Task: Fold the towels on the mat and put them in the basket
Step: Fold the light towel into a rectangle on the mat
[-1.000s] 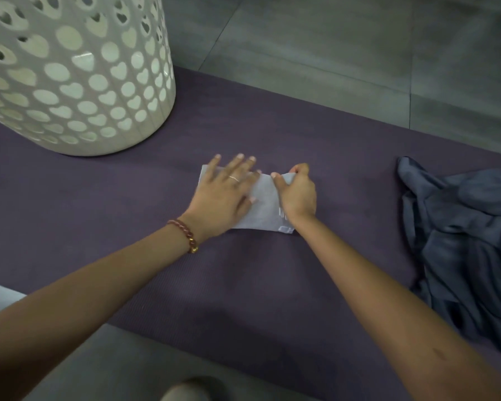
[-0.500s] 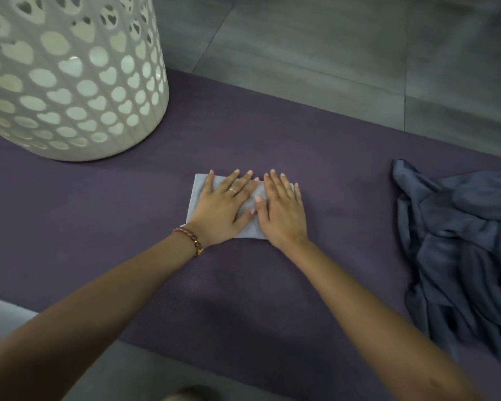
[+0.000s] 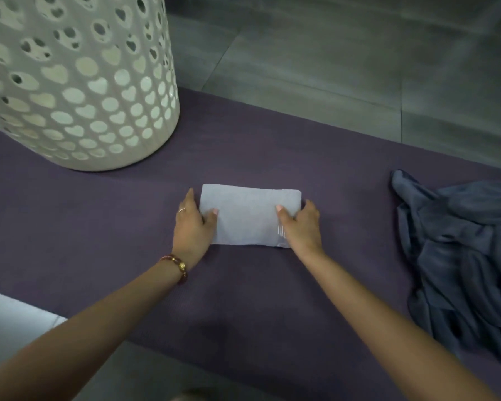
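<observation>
The folded towel [image 3: 248, 215] is a neat pale rectangle lying flat in the middle of the purple mat [image 3: 272, 299]. Each short end is pinched: the left hand [image 3: 191, 230] has its thumb on top and fingers down along the edge, and the right hand [image 3: 302, 227] does the same at the other end, next to the little tag. I can't tell how far the fingers reach underneath. To me this looks like the pick-up before it goes in the basket [image 3: 78, 91], which stands on the mat up and to the left, near but not touching. My tip: get the fingers properly under the whole stack so every layer comes up, lift both ends level, and carry it flat so the middle doesn't sag and pop the fold open. Then lower it in over the rim, don't toss it. The crumpled dark blue towel [image 3: 460, 250] off to the right isn't folded yet, so there's more to do.
</observation>
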`<state>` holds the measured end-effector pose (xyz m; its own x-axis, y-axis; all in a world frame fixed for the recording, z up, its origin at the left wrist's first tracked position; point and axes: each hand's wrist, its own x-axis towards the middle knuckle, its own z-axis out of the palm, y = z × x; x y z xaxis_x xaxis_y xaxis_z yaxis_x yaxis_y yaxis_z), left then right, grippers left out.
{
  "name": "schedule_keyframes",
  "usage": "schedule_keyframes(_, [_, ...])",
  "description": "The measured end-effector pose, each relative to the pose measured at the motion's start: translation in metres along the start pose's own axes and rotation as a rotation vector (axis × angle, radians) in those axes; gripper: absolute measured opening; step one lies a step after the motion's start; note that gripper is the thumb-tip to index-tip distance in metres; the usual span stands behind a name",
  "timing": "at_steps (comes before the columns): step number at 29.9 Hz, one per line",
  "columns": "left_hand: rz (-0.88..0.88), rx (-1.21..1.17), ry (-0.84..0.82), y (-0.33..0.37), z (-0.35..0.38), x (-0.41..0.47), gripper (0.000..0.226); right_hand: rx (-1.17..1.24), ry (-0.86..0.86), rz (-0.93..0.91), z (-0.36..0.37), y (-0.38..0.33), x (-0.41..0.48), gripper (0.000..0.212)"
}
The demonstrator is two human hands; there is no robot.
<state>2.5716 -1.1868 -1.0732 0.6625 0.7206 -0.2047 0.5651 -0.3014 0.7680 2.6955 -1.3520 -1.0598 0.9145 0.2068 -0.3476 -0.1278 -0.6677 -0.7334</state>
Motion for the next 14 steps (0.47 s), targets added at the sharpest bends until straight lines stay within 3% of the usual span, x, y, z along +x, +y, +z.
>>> schedule_keyframes(3, [-0.201,0.053,-0.072,0.003,-0.001,-0.005,0.058,0.148,-0.188,0.145,-0.008,0.003,0.003,0.043])
schedule_keyframes(8, [-0.246,0.122,-0.227,0.005,-0.013,0.008,0.057,0.255,-0.383,0.219,-0.022,0.002,0.015,0.052])
schedule_keyframes(10, [-0.257,0.067,-0.261,-0.001,-0.019,0.012,0.053,0.289,-0.473,0.205,-0.027,0.001,0.015,0.05])
schedule_keyframes(14, [-0.267,-0.067,-0.275,-0.012,-0.021,0.01,0.047,0.36,-0.575,0.034,-0.032,-0.013,-0.001,0.024])
